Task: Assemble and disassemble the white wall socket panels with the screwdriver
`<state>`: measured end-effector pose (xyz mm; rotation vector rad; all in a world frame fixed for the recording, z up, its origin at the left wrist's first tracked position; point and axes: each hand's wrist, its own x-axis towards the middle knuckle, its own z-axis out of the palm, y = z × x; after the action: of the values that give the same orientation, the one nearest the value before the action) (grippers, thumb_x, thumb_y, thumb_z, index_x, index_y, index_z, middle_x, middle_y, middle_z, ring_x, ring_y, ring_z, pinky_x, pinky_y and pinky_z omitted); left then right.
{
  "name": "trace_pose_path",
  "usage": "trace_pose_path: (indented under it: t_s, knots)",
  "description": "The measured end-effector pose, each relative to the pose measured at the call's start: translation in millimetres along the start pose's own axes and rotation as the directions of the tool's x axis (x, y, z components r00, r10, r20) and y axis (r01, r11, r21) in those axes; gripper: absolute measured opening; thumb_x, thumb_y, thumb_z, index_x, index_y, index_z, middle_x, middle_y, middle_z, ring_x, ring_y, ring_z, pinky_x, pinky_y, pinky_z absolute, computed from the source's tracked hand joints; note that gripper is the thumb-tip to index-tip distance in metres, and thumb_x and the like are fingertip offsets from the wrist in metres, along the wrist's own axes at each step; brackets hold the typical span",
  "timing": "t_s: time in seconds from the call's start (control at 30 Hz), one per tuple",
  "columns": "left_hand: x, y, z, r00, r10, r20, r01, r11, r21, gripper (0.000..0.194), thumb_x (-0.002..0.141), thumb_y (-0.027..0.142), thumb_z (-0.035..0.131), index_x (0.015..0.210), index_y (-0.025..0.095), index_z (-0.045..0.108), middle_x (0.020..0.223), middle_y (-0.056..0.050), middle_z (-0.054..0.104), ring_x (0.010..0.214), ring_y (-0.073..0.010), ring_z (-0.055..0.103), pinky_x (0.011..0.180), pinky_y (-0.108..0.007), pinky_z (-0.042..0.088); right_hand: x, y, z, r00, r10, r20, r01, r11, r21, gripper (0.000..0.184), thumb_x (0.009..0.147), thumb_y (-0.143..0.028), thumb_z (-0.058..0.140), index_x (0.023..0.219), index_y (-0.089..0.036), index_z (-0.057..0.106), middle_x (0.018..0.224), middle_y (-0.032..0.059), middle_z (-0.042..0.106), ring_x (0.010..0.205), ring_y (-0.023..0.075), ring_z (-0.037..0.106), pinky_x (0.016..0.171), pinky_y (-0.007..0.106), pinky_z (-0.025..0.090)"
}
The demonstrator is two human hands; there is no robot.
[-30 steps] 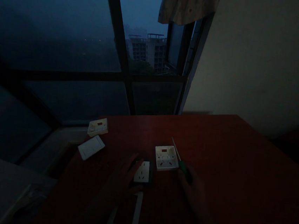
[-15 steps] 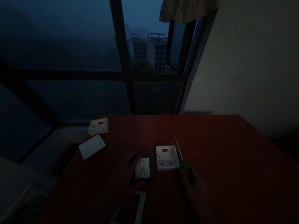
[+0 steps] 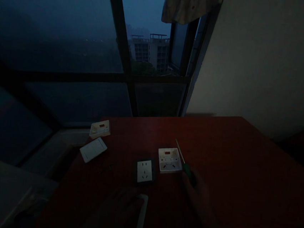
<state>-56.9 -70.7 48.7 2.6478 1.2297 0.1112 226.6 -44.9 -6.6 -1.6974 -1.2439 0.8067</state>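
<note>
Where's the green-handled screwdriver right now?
In the head view, the green-handled screwdriver is in the right hand, right of centre, angled along the right side of the nearer open white box.

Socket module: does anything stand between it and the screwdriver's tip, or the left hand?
The open white box lies between the socket module and the tip of the screwdriver. Nothing visible separates the module from the left hand, which covers part of the white frame.

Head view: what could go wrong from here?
The screwdriver in the right hand could nudge the open white box beside it. Small dark bits lying left of the socket might scatter if the left hand sweeps past. In this dim light, the white frame at that hand could be mishandled.
</note>
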Motion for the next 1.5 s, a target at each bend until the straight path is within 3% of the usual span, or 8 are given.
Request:
trace_pose_path:
  t_s: [0.3,0.5,0.57,0.7,0.93,1.17,1.4,1.5]
  knots:
    - [-1,0,5.3,0.998,-0.045,-0.036,0.045,0.999,-0.016,0.029,0.091,0.031,0.053,0.118,0.018,0.053,0.12,-0.009,0.054,0.1,-0.0214,0.058,0.083,-0.042,0.05,-1,-2,-2,1.0,-0.014,-0.004,0.013,1.0,-0.025,0.043,0.08,-0.048,0.051,0.108,-0.018,0.063,0.102,0.0108,0.07,0.089,0.0266,0.065,0.078,0.037,0.051]
    - [1,-11,8.6,0.987,-0.105,-0.124,0.103,0.994,-0.022,0.08,0.066,0.041,0.075,0.136,0.03,0.038,0.135,-0.009,0.045,0.117,-0.0321,0.049,0.09,-0.038,0.05,-1,-2,-2,1.0,-0.015,-0.025,0.014,0.999,-0.035,0.044,0.078,-0.049,0.052,0.106,-0.017,0.064,0.102,0.0112,0.07,0.088,0.0265,0.065,0.079,0.037,0.051]
    - [4,-16,7.6,0.981,-0.116,-0.153,0.115,0.993,-0.019,0.086,0.064,0.038,0.075,0.139,0.029,0.033,0.138,-0.01,0.042,0.121,-0.0334,0.045,0.093,-0.039,0.048,-2,-2,-3,1.0,-0.01,-0.024,0.009,1.0,-0.027,0.044,0.079,-0.049,0.051,0.107,-0.017,0.063,0.103,0.011,0.069,0.09,0.0261,0.064,0.08,0.037,0.05]
    - [15,-26,5.1,0.965,-0.113,-0.235,0.122,0.992,0.027,0.075,0.072,0.03,0.067,0.138,0.024,0.033,0.137,-0.012,0.043,0.123,-0.0323,0.043,0.099,-0.045,0.042,-2,-4,-4,1.0,0.009,-0.026,-0.009,1.0,0.015,0.045,0.078,-0.051,0.052,0.105,-0.017,0.063,0.102,0.0106,0.069,0.09,0.026,0.064,0.081,0.036,0.05]
    - [23,-38,0.0,0.928,-0.169,-0.331,0.21,0.974,0.09,0.063,0.076,0.035,0.062,0.133,0.022,0.038,0.132,-0.012,0.049,0.119,-0.0321,0.047,0.096,-0.048,0.043,-3,-10,-7,1.0,0.02,0.008,-0.021,0.999,0.048,0.043,0.077,-0.051,0.055,0.103,-0.018,0.065,0.1,0.0094,0.071,0.088,0.0257,0.065,0.077,0.034,0.051]
    - [10,-47,-0.1,0.941,-0.232,-0.245,0.265,0.958,0.112,0.06,0.079,0.037,0.06,0.134,0.023,0.039,0.135,-0.012,0.048,0.121,-0.0318,0.047,0.097,-0.047,0.041,-1,-3,-5,0.998,0.052,-0.037,-0.051,0.998,0.028,0.046,0.077,-0.051,0.054,0.106,-0.017,0.063,0.103,0.0105,0.07,0.091,0.0274,0.064,0.079,0.037,0.05]
    - [11,-49,18.7,0.969,-0.133,-0.209,0.165,0.976,0.142,0.067,0.077,0.035,0.062,0.137,0.023,0.033,0.136,-0.013,0.047,0.123,-0.0336,0.044,0.101,-0.05,0.035,-1,-4,-4,0.999,0.031,0.006,-0.031,0.999,0.022,0.044,0.078,-0.049,0.052,0.106,-0.017,0.062,0.104,0.0105,0.069,0.093,0.027,0.063,0.082,0.037,0.048]
    - [16,-44,21.1,0.969,-0.162,-0.185,0.182,0.979,0.096,0.075,0.076,0.034,0.064,0.14,0.023,0.026,0.141,-0.014,0.041,0.126,-0.0333,0.04,0.101,-0.049,0.035,-2,-5,-4,1.0,0.019,-0.016,-0.019,1.0,0.025,0.043,0.078,-0.05,0.053,0.104,-0.017,0.063,0.104,0.0105,0.069,0.093,0.0271,0.063,0.081,0.036,0.049]
